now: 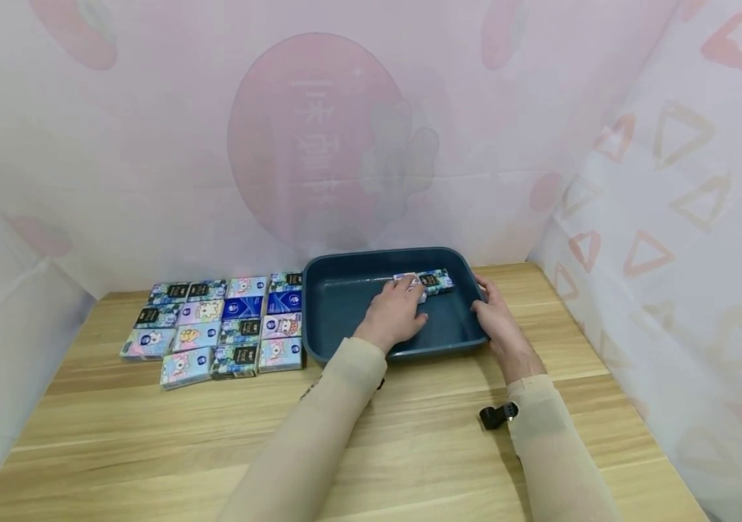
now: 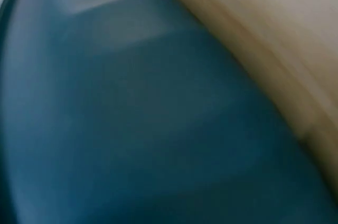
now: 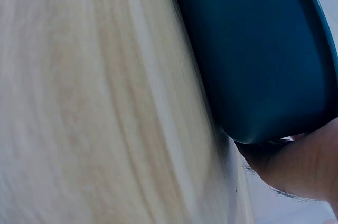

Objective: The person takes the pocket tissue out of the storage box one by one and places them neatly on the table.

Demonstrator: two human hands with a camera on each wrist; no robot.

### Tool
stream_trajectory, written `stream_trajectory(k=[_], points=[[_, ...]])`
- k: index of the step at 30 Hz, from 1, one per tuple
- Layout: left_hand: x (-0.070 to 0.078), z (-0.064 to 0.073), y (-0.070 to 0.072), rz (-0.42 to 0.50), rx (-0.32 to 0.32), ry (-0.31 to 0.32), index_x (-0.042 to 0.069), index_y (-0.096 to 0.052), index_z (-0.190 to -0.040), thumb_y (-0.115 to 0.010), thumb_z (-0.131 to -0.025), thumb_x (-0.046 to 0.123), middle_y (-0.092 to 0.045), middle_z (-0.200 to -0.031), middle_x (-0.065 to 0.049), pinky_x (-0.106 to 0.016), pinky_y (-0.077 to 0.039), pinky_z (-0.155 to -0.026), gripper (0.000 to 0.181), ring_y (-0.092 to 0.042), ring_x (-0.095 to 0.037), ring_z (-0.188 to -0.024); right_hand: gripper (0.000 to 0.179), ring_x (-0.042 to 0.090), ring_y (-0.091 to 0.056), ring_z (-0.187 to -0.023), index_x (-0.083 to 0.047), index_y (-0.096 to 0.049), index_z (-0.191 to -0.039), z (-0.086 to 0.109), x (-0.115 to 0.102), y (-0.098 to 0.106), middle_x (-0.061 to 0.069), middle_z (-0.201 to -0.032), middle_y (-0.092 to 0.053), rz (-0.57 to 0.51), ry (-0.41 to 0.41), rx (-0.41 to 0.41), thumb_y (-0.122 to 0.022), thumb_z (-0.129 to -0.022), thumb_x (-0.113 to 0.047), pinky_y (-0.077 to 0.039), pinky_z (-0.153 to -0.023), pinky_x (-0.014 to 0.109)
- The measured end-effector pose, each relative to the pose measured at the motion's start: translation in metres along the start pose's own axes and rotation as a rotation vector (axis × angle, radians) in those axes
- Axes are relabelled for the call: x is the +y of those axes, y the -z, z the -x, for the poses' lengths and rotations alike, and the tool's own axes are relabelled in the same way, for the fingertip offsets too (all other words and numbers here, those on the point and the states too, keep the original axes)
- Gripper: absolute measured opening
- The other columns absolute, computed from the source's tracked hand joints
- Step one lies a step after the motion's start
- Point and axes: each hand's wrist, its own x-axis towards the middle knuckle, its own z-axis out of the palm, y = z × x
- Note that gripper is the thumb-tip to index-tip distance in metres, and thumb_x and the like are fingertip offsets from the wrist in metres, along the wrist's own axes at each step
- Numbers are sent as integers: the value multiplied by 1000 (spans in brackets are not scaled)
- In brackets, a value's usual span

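Observation:
A deep dark-blue tray stands on the wooden table. My left hand reaches inside it, fingers curled over a pale pink-and-white tissue pack that they partly hide. Right beside that one, a dark floral tissue pack lies on the tray's floor. My right hand grips the tray's right end, thumb near the rim and fingers along the outer side. The right wrist view has part of that hand against the tray's outer wall. Blue plastic fills most of the left wrist view, blurred.
Left of the tray, tissue packs lie in rows, among them a plain blue pack, a floral pack and a pink cartoon pack. A patterned cloth wall rises behind the table. A black wrist camera sits by my right sleeve.

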Motion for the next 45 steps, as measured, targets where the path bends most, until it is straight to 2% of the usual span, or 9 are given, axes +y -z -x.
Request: stream_trajectory(k=[6,10,18,21,25,33,37,42,45], points=[[-1,-20,-21,-71,-73,15,31,-45,-183,-67,-119,47,-29,-197,-7,-66,-49,-138,69,-32,-39,-182,78,41,-29,-173,-34,-21,-189,0,0,0,8,-201,-11,2,-4,-4,-38,-119,-7,-33,-137,61],[1,-24,-21,-103,-125,39,31,-42,-184,-66,-120,48,-24,-199,-6,-61,-44,-143,71,-25,-38,-185,78,40,-32,-171,-34,-22,-189,-1,0,-2,9,-200,-14,0,7,-5,-38,-118,-6,-35,-135,58],[-8,-32,-37,-48,-18,38,20,-64,-169,-72,-117,43,-46,-188,-9,-60,-57,-133,57,-44,-41,-171,80,39,-32,-171,-34,-22,-189,-2,0,-3,9,-199,-17,-8,10,4,-39,-117,-5,-34,-135,57],[3,-17,-14,-13,-35,56,14,-67,-165,-72,-119,36,-49,-184,-13,-55,-59,-131,51,-47,-44,-166,79,38,-32,-171,-34,-21,-189,-2,0,-2,9,-200,-16,-12,8,3,-39,-117,-5,-33,-136,57],[4,-9,-7,-41,-6,41,14,-71,-160,-74,-118,33,-55,-176,-17,-52,-63,-125,46,-52,-45,-158,80,39,-33,-169,-32,-21,-189,-3,1,-1,11,-199,-17,-15,15,-1,-38,-117,-4,-35,-133,55],[-2,0,-4,-88,51,52,20,-81,-111,-81,-114,19,-69,-144,-10,-43,-68,-95,3,-59,-34,-119,80,39,-34,-171,-31,-21,-190,-3,1,-1,11,-199,-18,-5,21,-6,-38,-117,-4,-36,-132,55],[-5,1,-6,-95,78,73,18,-83,-126,-78,-116,19,-71,-150,-10,-48,-71,-100,12,-66,-35,-124,80,40,-33,-173,-29,-18,-190,-3,1,-2,13,-199,-18,11,36,-12,-36,-117,-3,-36,-134,57],[-8,-1,-9,-149,49,46,23,-67,-165,-81,-113,30,-58,-178,-8,-54,-68,-116,55,-60,-35,-158,79,41,-36,-171,-30,-19,-190,-3,1,-1,13,-198,-21,11,31,-8,-36,-117,-3,-39,-132,57],[-26,-17,-37,-165,14,4,29,-61,-172,-80,-113,37,-48,-188,-2,-56,-59,-130,62,-46,-32,-174,79,41,-37,-170,-30,-18,-190,-2,1,-1,14,-198,-21,12,30,-12,-36,-117,-3,-40,-130,55]])
